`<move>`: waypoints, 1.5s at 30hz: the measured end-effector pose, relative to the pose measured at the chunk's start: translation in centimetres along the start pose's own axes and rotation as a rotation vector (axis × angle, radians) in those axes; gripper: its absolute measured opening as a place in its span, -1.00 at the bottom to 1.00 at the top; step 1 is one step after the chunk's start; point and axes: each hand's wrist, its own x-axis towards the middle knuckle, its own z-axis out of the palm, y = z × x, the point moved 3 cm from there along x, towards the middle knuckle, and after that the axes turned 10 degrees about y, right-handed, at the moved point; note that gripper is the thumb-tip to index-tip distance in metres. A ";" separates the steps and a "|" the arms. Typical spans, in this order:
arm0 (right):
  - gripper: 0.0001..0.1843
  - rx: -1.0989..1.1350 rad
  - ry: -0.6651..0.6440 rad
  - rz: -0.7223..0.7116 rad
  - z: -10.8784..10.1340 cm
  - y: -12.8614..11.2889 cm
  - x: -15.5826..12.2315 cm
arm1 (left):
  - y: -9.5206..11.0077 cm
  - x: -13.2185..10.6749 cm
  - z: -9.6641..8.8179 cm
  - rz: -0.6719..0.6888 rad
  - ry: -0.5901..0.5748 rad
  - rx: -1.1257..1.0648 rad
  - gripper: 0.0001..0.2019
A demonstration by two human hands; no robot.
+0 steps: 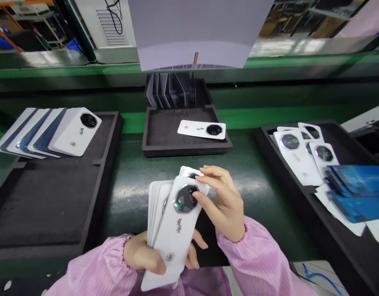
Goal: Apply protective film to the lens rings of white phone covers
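A fanned stack of white phone back covers is gripped low down by my left hand, thumb in front and fingers behind. The front cover has a dark octagonal camera window and small dark markings. My right hand is closed at the upper right of the stack. Its thumb rests at the camera window's edge and its fingertips touch the top of a cover behind. Both wrists show pink striped sleeves. Beyond the hands, a single white back cover lies across the edge of a dark tray.
Left, a dark tray bears a leaning row of white covers. Dark thin panels stand in the middle tray's rear. A right-hand tray holds loose white covers and blue-filmed pieces. A white sheet hangs above.
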 end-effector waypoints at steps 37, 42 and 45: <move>-0.87 0.180 -0.285 -0.561 -0.4 -4.5 0.0 | -1.5 0.2 -0.8 0.007 -0.023 -0.140 -0.34; -0.84 0.177 -0.285 -0.536 -0.7 -4.5 0.0 | -1.4 0.3 -0.5 0.018 -0.026 -0.153 -0.35; -0.86 0.175 -0.260 -0.546 -0.8 -4.5 -0.3 | -1.1 0.3 -0.2 0.019 -0.018 -0.162 -0.33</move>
